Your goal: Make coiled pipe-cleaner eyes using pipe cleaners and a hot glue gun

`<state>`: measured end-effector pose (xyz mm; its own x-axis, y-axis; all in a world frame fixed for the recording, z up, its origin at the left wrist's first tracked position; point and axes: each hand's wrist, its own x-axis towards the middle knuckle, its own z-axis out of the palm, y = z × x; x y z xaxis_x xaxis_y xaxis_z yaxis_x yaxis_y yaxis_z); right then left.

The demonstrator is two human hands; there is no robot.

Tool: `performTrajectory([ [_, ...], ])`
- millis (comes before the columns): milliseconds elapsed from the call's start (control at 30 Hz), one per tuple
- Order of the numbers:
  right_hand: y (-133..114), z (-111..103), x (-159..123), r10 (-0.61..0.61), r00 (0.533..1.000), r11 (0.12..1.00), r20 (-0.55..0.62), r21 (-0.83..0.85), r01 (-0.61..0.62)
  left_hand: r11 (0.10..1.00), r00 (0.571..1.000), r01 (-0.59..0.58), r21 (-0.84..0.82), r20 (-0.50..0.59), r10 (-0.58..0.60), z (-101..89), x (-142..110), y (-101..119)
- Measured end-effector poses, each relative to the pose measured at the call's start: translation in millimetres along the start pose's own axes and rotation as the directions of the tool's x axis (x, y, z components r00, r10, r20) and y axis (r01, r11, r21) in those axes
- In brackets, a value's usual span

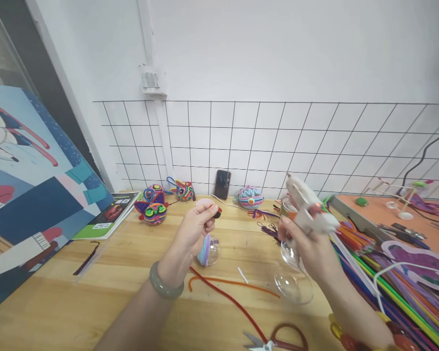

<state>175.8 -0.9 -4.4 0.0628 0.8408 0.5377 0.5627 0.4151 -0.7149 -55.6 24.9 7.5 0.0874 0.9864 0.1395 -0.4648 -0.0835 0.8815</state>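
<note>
My left hand is raised over the table, with thumb and fingers pinched on a small black and red piece. Just below it a clear ball, partly covered in blue and purple strands, lies on the wood. My right hand grips a white glue gun, its nozzle tilted up and toward the left. Beneath that hand sit clear plastic domes. A red pipe cleaner and an orange pipe cleaner stretch across the front, near a short white strip.
Scissors lie at the front edge. Colourful strand-covered balls and a phone line the back. Bundled pipe cleaners and a white cord fill the right. A picture board leans at left beside a magazine.
</note>
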Motion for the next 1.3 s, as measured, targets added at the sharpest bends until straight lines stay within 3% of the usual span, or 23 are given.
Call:
performTrajectory([
  [200,-16,3,-8,0.041,0.976,0.956,0.215,0.276,-0.101,0.999,0.999,-0.034,0.037,-0.023,0.034,3.6,-4,3],
  [400,-32,5,-21,0.01,0.913,0.97,0.409,0.216,-0.108,0.996,0.995,-0.084,0.038,-0.044,0.085,2.6,-6,6],
  [567,-43,9,-33,-0.011,0.901,0.98,0.434,0.182,-0.076,0.994,0.989,-0.104,0.027,-0.099,0.107,2.1,-5,8],
  [800,-48,17,-40,-0.088,0.926,0.99,0.366,0.133,0.042,0.985,0.975,-0.131,0.116,-0.166,0.149,5.9,-7,7],
  [1067,-48,19,-38,-0.123,0.931,0.988,0.344,0.13,0.082,0.984,0.98,-0.128,0.124,-0.138,0.144,9.5,-10,9],
  [1300,-51,17,-38,-0.137,0.928,0.988,0.346,0.121,0.1,0.999,0.994,-0.044,0.002,-0.105,0.044,12.8,-11,11],
])
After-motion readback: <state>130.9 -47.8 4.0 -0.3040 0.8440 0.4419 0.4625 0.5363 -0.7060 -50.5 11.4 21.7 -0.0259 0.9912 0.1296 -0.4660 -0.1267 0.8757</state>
